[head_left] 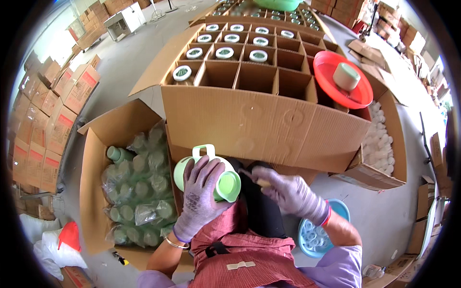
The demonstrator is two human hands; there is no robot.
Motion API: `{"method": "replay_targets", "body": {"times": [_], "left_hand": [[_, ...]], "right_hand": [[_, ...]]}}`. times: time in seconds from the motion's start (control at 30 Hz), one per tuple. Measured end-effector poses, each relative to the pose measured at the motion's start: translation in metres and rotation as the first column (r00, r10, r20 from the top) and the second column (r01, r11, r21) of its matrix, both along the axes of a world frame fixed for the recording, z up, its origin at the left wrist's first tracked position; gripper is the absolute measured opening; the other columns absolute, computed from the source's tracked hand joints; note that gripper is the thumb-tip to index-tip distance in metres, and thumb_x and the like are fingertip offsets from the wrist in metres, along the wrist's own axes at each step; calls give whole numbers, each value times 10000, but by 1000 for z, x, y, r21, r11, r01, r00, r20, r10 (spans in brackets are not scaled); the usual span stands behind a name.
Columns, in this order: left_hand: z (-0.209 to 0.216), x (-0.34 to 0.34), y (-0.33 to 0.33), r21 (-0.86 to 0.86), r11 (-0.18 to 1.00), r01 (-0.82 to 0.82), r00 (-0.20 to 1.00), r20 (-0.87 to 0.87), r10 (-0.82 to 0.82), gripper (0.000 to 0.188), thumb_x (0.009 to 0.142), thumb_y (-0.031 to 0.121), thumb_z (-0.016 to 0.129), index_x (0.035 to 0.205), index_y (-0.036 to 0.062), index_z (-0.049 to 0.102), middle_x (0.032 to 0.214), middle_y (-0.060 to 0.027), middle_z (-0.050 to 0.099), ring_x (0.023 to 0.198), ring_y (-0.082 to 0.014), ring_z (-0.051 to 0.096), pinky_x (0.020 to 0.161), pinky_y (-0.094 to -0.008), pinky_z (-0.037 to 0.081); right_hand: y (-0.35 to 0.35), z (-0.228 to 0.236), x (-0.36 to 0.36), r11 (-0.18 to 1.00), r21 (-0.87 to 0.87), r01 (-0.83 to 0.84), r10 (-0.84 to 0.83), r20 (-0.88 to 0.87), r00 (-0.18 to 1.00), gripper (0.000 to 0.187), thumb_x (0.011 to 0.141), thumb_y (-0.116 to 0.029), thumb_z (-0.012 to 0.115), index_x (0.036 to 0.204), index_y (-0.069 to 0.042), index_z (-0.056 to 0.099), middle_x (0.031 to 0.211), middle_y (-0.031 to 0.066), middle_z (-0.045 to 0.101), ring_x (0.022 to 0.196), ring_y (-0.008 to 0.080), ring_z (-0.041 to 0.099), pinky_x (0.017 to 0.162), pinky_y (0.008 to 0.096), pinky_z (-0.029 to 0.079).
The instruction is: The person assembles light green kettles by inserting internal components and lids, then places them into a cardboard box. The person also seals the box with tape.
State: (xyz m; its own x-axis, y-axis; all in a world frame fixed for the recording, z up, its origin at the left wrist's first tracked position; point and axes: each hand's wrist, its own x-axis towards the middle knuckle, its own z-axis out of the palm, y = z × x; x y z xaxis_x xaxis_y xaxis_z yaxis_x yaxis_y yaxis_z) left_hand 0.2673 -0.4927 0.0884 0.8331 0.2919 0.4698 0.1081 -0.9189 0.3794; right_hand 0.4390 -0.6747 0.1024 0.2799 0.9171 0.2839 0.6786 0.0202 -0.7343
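My left hand (pixel 202 198), in a grey-purple glove, is closed around a pale green jug (pixel 180 174) above my lap. The jug lies tilted, with its loop handle (pixel 203 150) pointing away from me and its spouted mouth (pixel 229 186) facing up to the right. To the right of the jug, my gloved right hand (pixel 297 194) grips a small hand tool (pixel 262 183). A short pale handle and a thin dark tip show on it; its exact kind is unclear. The tip stays apart from the jug.
Ahead stands a divided carton (pixel 259 127) with several white-rimmed vessels. A red basin (pixel 357 97) holding a pale green cup (pixel 346 77) rests on its right corner. A carton (pixel 93 192) of bagged green items stands left; a blue basin (pixel 345 211) of clear rings sits right, below a carton of white pieces (pixel 379 144).
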Motion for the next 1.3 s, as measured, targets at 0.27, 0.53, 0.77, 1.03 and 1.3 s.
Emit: {"method": "replay_targets", "body": {"times": [0.27, 0.53, 0.77, 1.03, 1.3], "left_hand": [[-20, 1, -16, 137, 991, -9, 995, -95, 22, 755, 558, 241, 857, 1220, 41, 553, 1236, -125, 555, 1182, -325, 498, 1068, -544, 327], [-41, 4, -27, 255, 965, -70, 994, -60, 88, 672, 636, 248, 815, 1225, 55, 556, 1208, -107, 563, 1147, -312, 519, 1074, -559, 314], [-49, 0, -23, 213, 965, -151, 986, -37, 162, 628, 707, 344, 757, 1231, 47, 579, 1221, -102, 564, 1161, -288, 515, 1091, -570, 282], [-45, 1, -28, 221, 959, -179, 973, -102, 205, 719, 645, 233, 800, 1278, 53, 510, 1221, -122, 521, 1163, -323, 494, 1085, -564, 282], [-52, 2, -35, 298, 946, -130, 977, -125, 174, 546, 775, 318, 691, 1247, 78, 562, 1234, -96, 543, 1184, -286, 507, 1087, -594, 268]], "right_hand": [[-2, -23, -15, 977, -189, 103, 22, 562, 827, 272, 831, -151, 618, 1091, -75, 592, 764, 72, 527, 636, 231, 621, 568, 349, 524], [6, -23, -32, 868, -369, 331, 106, 791, 603, 288, 813, -183, 615, 1046, -18, 573, 738, 62, 527, 608, 187, 640, 511, 335, 514], [5, -22, -29, 940, -309, 142, 110, 673, 731, 199, 848, -191, 574, 997, -58, 576, 736, 67, 534, 594, 192, 640, 517, 350, 521], [31, -39, -26, 947, -260, 186, 100, 793, 602, 220, 831, -195, 608, 1006, -64, 590, 649, 42, 491, 530, 172, 593, 454, 333, 481], [22, -36, -47, 852, -443, 278, 257, 817, 516, 458, 874, -191, 592, 1292, -20, 514, 626, 61, 537, 483, 181, 575, 363, 322, 420]]}}
